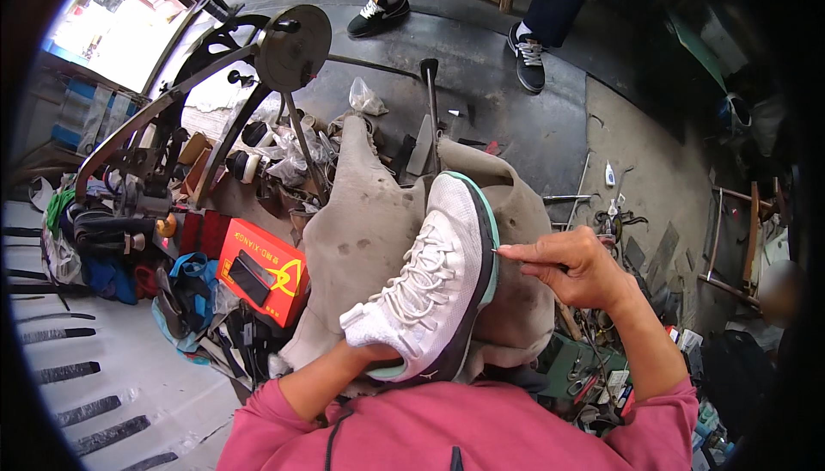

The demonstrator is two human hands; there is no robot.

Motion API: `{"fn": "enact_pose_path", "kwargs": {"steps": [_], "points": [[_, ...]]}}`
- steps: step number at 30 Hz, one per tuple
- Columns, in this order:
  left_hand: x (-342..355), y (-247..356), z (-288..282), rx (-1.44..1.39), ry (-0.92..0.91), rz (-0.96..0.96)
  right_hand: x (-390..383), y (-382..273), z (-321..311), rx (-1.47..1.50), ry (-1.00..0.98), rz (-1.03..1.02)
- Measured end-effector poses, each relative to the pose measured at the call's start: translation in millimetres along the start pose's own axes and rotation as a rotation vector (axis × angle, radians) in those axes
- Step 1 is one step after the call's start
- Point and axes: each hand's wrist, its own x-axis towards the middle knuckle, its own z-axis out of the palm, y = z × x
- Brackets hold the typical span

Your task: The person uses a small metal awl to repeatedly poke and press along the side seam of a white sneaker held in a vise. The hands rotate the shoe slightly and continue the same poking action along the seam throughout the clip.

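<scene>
A white lace-up sneaker [430,273] with a black and mint-green sole lies tilted over my lap, its toe pointing away from me. My left forearm [331,376] runs into the shoe's opening, so my left hand and its fingers are hidden inside. At the right edge of the sole is my right hand [571,265], with thumb and index finger pinched together. A thin, light-coloured tip shows at those fingertips beside the sole, too small to name. Under the shoe, a stained grey-beige cloth [352,239] covers my lap.
A metal hand-cranked machine with a round wheel [295,48] stands at the left. Near it lie a red-orange box [265,272] with a dark phone-like object on top and a heap of scraps. Tools fill a green tray [567,376] at right. Another person's black shoes [378,15] are ahead.
</scene>
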Motion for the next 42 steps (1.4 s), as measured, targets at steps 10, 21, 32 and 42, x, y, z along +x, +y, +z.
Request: {"fn": "enact_pose_path", "kwargs": {"steps": [10, 21, 32, 42], "points": [[7, 12, -46, 0.108, -0.097, 0.081, -29, -5, 6, -0.372, 0.149, -0.281], [31, 20, -47, -0.374, -0.376, -0.124, 25, -46, -25, 0.695, -0.105, 0.907], [2, 12, -41, -0.071, -0.114, -0.067, 15, -23, -15, 0.541, -0.143, 0.523], [17, 14, -50, -0.348, -0.257, -0.008, 23, -23, -24, 0.427, -0.19, 0.5]]}}
